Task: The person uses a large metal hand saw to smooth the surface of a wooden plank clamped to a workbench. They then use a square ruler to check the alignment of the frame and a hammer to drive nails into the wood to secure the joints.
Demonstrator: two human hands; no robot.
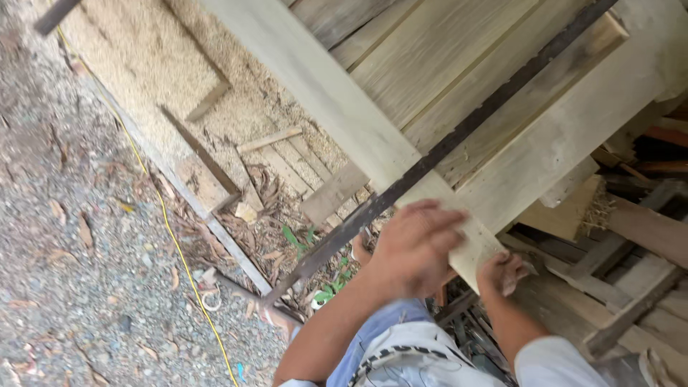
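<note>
The end of a long pale wooden plank was gripped from above by the left hand and from below by the right hand. A dark flat metal bar crossed it; sawdust lay beyond.

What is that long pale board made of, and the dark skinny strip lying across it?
The long board looks like bare, unpainted wood: pale, with faint grain lines. The dark strip seems to be metal, maybe rusty, since it is thin, flat and blackish-brown, though it could be dark wood. The left hand rests on the board's end.
</note>
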